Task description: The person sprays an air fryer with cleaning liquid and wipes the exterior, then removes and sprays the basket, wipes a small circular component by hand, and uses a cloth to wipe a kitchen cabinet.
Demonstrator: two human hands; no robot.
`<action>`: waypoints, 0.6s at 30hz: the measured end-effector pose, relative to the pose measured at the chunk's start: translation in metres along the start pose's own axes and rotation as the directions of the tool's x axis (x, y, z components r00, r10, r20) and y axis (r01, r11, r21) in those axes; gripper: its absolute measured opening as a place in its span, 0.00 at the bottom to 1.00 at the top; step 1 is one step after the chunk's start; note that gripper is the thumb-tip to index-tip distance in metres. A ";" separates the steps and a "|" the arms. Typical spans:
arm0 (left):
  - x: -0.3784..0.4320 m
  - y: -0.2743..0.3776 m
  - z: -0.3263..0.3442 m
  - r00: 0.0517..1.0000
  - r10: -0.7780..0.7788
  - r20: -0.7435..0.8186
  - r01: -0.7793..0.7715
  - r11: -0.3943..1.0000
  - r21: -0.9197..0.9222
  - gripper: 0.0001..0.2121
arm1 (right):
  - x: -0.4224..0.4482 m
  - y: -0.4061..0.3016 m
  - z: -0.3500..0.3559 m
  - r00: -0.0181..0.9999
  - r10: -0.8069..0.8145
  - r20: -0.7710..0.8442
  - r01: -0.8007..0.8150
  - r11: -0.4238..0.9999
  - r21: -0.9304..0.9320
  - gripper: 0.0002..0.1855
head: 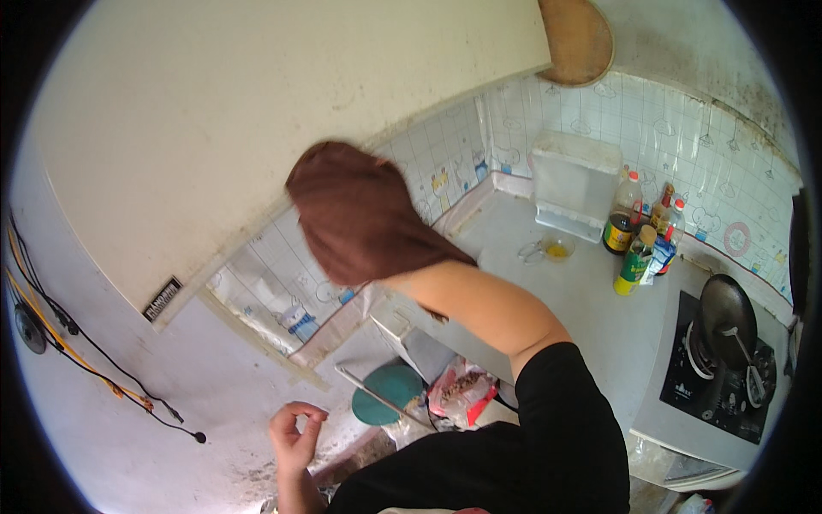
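Note:
A dark brown cloth (353, 215) covers my right hand (382, 163) almost wholly; a small bit of a finger seems to show at the cloth's upper edge. My right arm reaches up and left, with the cloth in front of the pale cabinet panel (244, 115) and the patterned wall covering (443, 183). Whether the cloth touches the panel is unclear. Low on the left, my left hand (298, 430) is raised beside the pale wall. Its fingers curl towards the thumb, the tips meet, and nothing shows between them.
On the grey counter (578, 321) stand a white plastic box (575, 183), a glass bowl with yellow liquid (557, 248) and several bottles (634, 260). A wok (725, 315) tilts on the black hob (681, 392). Below are a green lid (387, 392) and plastic bags (459, 395). Cables (96, 360) hang left.

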State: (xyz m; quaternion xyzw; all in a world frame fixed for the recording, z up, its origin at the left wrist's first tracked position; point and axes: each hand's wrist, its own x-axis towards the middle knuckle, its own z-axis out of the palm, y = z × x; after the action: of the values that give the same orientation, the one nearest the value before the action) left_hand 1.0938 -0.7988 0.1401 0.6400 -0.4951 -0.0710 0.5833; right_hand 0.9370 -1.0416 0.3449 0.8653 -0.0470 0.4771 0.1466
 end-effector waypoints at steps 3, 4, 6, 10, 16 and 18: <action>0.006 0.006 0.006 0.998 0.049 0.046 -0.051 0.998 0.037 0.02 | 0.020 -0.019 0.047 0.961 -0.092 -0.260 0.203 0.876 0.438 0.09; 0.003 0.000 0.000 0.995 0.070 0.068 -0.073 0.997 0.033 0.04 | 0.028 -0.024 0.062 0.942 -0.131 -0.308 0.256 0.875 0.410 0.09; 0.000 -0.008 -0.005 0.995 0.080 0.052 -0.079 0.997 -0.024 0.05 | 0.042 -0.026 0.072 0.933 -0.154 -0.326 0.255 0.920 0.296 0.09; -0.002 0.004 -0.003 0.996 -0.049 -0.070 0.049 0.999 -0.006 0.06 | 0.075 0.000 0.059 0.923 -0.128 -0.363 0.191 0.971 0.143 0.10; -0.019 -0.007 -0.031 0.998 0.010 -0.061 0.001 0.985 0.172 0.07 | 0.121 0.028 0.053 0.913 -0.058 -0.403 0.084 0.995 0.046 0.10; -0.017 0.011 -0.029 0.995 0.058 -0.081 -0.040 0.978 0.206 0.07 | 0.131 0.037 0.054 0.918 -0.028 -0.396 0.047 0.998 0.038 0.10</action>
State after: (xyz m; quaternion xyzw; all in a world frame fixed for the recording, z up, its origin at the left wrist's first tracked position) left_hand 1.0984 -0.7652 0.1499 0.6866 -0.4897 0.0223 0.5369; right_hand 1.0435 -1.0852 0.4349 0.7550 0.0112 0.6400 0.1420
